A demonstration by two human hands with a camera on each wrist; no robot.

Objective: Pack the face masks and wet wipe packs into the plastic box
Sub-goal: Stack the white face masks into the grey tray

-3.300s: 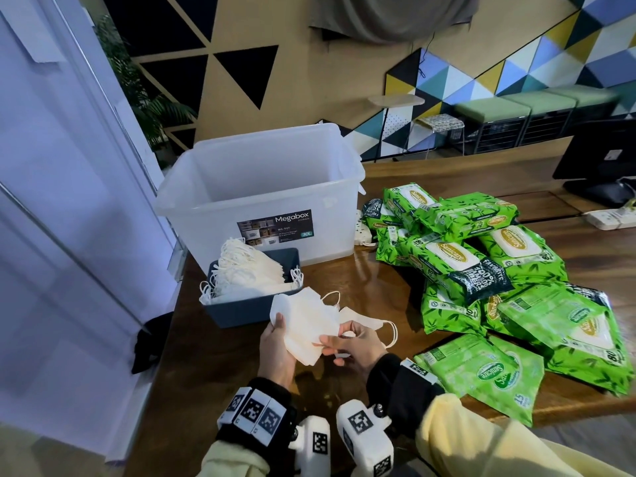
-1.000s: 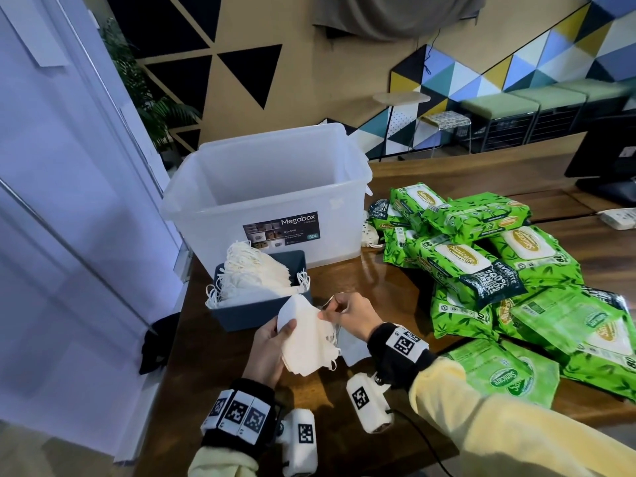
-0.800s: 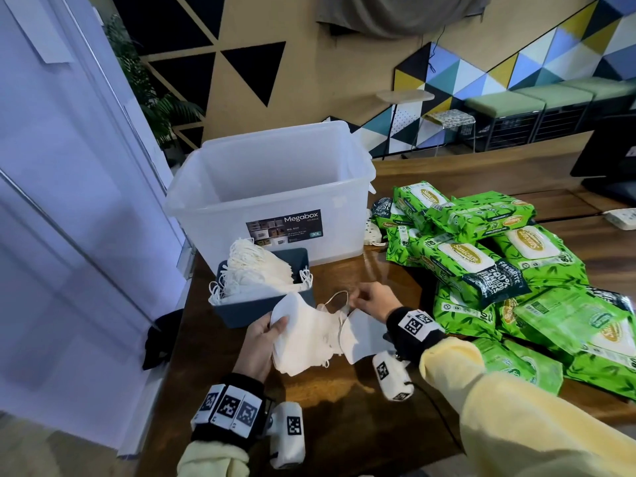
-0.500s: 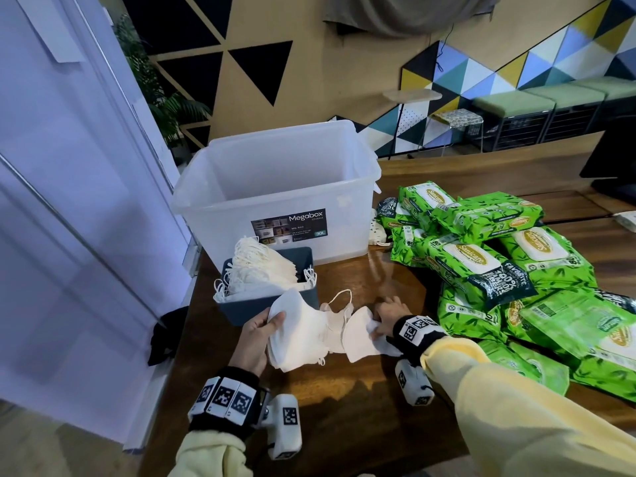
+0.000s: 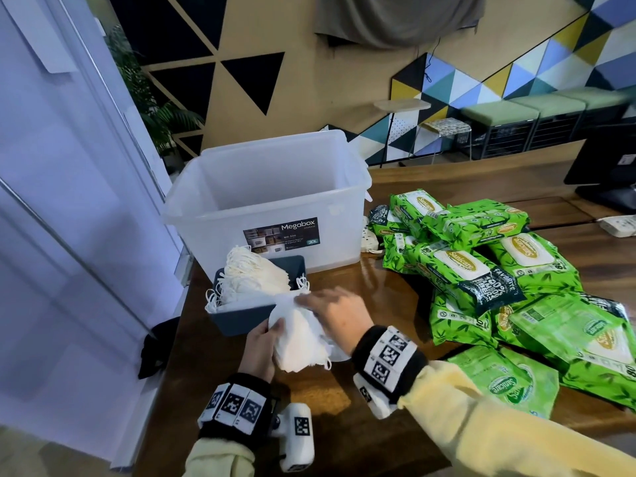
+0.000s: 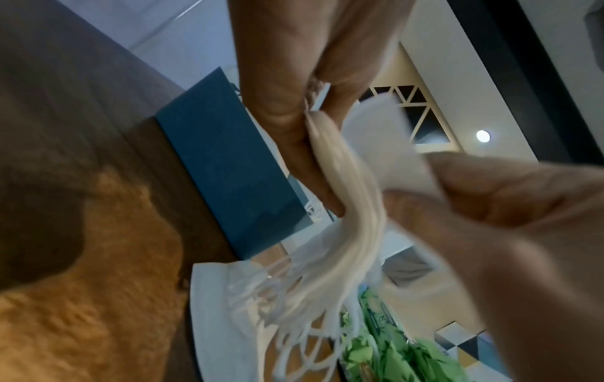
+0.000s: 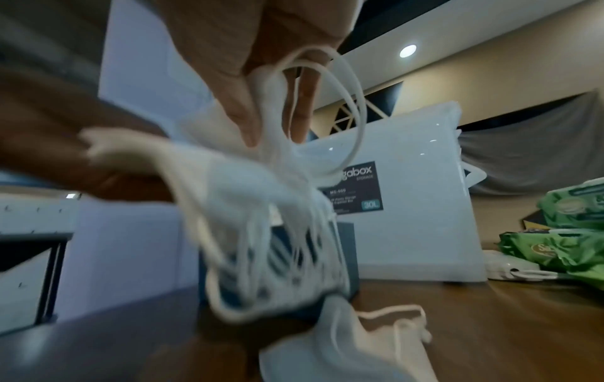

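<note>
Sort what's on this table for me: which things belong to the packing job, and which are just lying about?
Part of the job:
- plastic box, lid off
- stack of face masks, held by the left hand and right hand
- more masks in the blue tray
- one mask on the table
- green wet wipe packs

Just lying about:
- white power strip
- monitor

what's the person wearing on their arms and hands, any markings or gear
Both arms are in pale yellow sleeves. Each wrist carries a black band faced with white tiles printed with black square fiducial codes. A white, rounded camera unit hangs below the left wrist, with its own square code; a similar white unit sits under the right wrist. The left hand and right hand are bare: no gloves or rings visible.
</note>
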